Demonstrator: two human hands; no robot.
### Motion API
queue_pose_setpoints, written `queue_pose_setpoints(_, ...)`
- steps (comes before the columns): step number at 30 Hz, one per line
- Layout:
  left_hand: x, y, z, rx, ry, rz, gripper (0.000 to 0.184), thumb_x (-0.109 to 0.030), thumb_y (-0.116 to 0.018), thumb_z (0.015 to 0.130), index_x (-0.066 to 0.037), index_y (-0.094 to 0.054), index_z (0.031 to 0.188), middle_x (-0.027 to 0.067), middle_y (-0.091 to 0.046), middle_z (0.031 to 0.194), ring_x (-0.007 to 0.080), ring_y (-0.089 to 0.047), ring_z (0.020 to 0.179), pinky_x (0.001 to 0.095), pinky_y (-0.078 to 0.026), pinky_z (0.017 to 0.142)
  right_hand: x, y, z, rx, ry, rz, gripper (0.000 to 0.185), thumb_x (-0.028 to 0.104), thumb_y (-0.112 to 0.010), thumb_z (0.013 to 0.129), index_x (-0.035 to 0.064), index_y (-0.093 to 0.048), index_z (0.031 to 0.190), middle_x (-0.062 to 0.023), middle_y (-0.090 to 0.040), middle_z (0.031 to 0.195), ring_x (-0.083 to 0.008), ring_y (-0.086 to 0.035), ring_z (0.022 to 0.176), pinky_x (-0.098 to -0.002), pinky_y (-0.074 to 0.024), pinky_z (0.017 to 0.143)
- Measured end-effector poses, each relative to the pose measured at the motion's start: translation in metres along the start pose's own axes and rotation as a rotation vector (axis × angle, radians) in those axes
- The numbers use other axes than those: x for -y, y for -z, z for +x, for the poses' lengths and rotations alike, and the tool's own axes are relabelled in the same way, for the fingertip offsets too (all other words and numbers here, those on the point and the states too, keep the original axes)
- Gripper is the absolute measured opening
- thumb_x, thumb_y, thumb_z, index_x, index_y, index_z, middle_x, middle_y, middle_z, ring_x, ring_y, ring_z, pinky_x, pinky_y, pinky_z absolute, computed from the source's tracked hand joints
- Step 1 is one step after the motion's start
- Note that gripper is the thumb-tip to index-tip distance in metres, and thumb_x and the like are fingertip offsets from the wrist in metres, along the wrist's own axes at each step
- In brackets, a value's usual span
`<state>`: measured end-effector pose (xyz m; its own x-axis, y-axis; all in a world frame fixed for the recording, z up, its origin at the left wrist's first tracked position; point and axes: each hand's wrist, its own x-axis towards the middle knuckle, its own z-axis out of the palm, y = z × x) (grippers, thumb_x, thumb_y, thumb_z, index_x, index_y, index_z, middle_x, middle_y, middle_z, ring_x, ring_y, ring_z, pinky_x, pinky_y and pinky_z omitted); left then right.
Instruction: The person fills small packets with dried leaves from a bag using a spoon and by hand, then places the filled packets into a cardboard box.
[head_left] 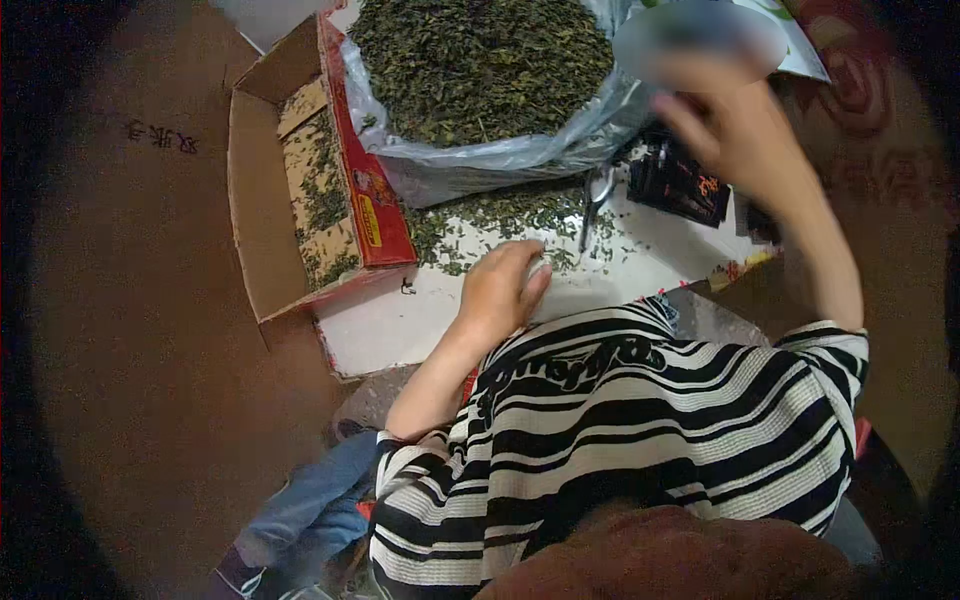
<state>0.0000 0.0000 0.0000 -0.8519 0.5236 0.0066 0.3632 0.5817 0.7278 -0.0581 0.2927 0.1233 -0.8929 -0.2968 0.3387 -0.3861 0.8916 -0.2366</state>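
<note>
My left hand (502, 292) rests at the near edge of the white board (375, 325), its fingers curled; whether anything is between them is hidden. Stretched out to the upper right, my right hand (715, 110) is blurred, and its fingertips lie under a smeared patch. A clear plastic bag (480, 165) full of dried green leaves (480, 65) stands beyond my left hand. Scissors (592, 205) lie between the hands among loose leaf bits. Dark packets (675, 185) with orange print are just below my right hand.
An open cardboard box (275, 200) with a red side and leaf bits inside stands left of the bag. A white and green sheet (800, 50) is at the top right. Brown floor (150, 300) shows on the left.
</note>
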Motion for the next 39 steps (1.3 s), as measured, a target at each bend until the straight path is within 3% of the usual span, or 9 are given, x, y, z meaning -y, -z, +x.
queue_pose_setpoints(4, -0.021, -0.013, 0.015, 0.064, 0.119, 0.003, 0.034, -0.029, -0.067, 0.083, -0.006, -0.062, 0.108, 0.0157, -0.065, 0.092, 0.0292, -0.065, 0.084, 0.0389, -0.051, 0.073, 0.032, -0.021, -0.080, 0.229, -0.235, 0.194, 0.022, 0.012, -0.064, 0.083, 0.0022, -0.063, 0.103, -0.0156, -0.064, 0.101, -0.0306, -0.063, 0.086, -0.0375, -0.0503, 0.077)
queue_pose_setpoints(7, -0.030, -0.026, 0.022, 0.105, -0.051, 0.118, 0.029, -0.027, -0.065, 0.084, -0.005, -0.062, 0.103, 0.0148, -0.065, 0.089, 0.0320, -0.063, 0.082, 0.0398, -0.050, 0.070, 0.015, -0.041, -0.139, 0.062, -0.251, 0.117, 0.020, 0.011, -0.065, 0.082, 0.0014, -0.064, 0.100, -0.0153, -0.064, 0.096, -0.0314, -0.063, 0.083, -0.0375, -0.0501, 0.074)
queue_pose_setpoints(10, -0.029, -0.036, 0.016, 0.132, -0.168, 0.070, 0.027, -0.025, -0.064, 0.084, -0.004, -0.061, 0.100, 0.0148, -0.064, 0.088, 0.0331, -0.062, 0.081, 0.0406, -0.050, 0.069, -0.007, -0.043, -0.191, -0.202, -0.673, -0.086, 0.023, 0.014, -0.065, 0.081, 0.0046, -0.063, 0.102, -0.0146, -0.065, 0.092, -0.0329, -0.063, 0.084, -0.0411, -0.0503, 0.075)
queue_pose_setpoints(14, -0.039, -0.040, 0.013, 0.151, -0.264, 0.077, 0.024, -0.023, -0.064, 0.084, -0.004, -0.061, 0.099, 0.0147, -0.064, 0.087, 0.0332, -0.062, 0.080, 0.0408, -0.049, 0.069, -0.033, -0.046, -0.222, -0.379, -0.761, -0.326, 0.033, 0.027, -0.064, 0.083, 0.0036, -0.061, 0.107, -0.0184, -0.065, 0.096, -0.0368, -0.062, 0.088, -0.0434, -0.0501, 0.077)
queue_pose_setpoints(18, -0.047, -0.042, 0.008, 0.141, -0.302, 0.077, 0.022, -0.020, -0.065, 0.083, -0.004, -0.061, 0.098, 0.0148, -0.063, 0.086, 0.0328, -0.061, 0.079, 0.0403, -0.049, 0.070, -0.044, -0.054, -0.216, -0.295, -1.052, -0.244, 0.045, 0.038, -0.063, 0.085, 0.0035, -0.059, 0.114, -0.0197, -0.065, 0.101, -0.0353, -0.063, 0.092, -0.0392, -0.0493, 0.077)
queue_pose_setpoints(22, -0.050, -0.042, 0.002, 0.126, -0.304, 0.070, 0.021, -0.019, -0.064, 0.082, -0.003, -0.062, 0.096, 0.0155, -0.064, 0.086, 0.0334, -0.062, 0.080, 0.0418, -0.048, 0.072, -0.064, -0.061, -0.220, -0.342, -1.184, -0.143, 0.055, 0.045, -0.062, 0.083, -0.0001, -0.059, 0.114, -0.0210, -0.065, 0.103, -0.0362, -0.063, 0.094, -0.0397, -0.0493, 0.079)
queue_pose_setpoints(31, -0.059, -0.050, 0.005, 0.112, -0.426, 0.071, 0.021, -0.017, -0.067, 0.081, -0.003, -0.062, 0.097, 0.0143, -0.064, 0.086, 0.0328, -0.062, 0.078, 0.0403, -0.049, 0.071, -0.069, -0.066, -0.220, -0.266, -1.292, 0.042, 0.058, 0.046, -0.068, 0.077, 0.0016, -0.060, 0.113, -0.0203, -0.067, 0.098, -0.0343, -0.064, 0.093, -0.0393, -0.0494, 0.080)
queue_pose_setpoints(35, -0.060, -0.049, 0.003, 0.162, -0.397, 0.084, 0.023, -0.017, -0.067, 0.082, -0.002, -0.062, 0.097, 0.0151, -0.064, 0.088, 0.0331, -0.062, 0.080, 0.0401, -0.049, 0.072, -0.063, -0.068, -0.221, -0.334, -1.199, 0.021, 0.069, 0.052, -0.064, 0.076, -0.0013, -0.055, 0.119, -0.0267, -0.064, 0.102, -0.0413, -0.062, 0.095, -0.0466, -0.0490, 0.081)
queue_pose_setpoints(39, -0.065, -0.043, 0.002, 0.190, -0.339, 0.104, 0.022, -0.018, -0.063, 0.082, -0.002, -0.062, 0.098, 0.0160, -0.064, 0.090, 0.0343, -0.061, 0.083, 0.0416, -0.049, 0.072, -0.049, -0.060, -0.220, -0.427, -1.198, -0.088, 0.063, 0.042, -0.071, 0.076, 0.0007, -0.055, 0.121, -0.0191, -0.066, 0.102, -0.0291, -0.066, 0.084, -0.0360, -0.0505, 0.076)
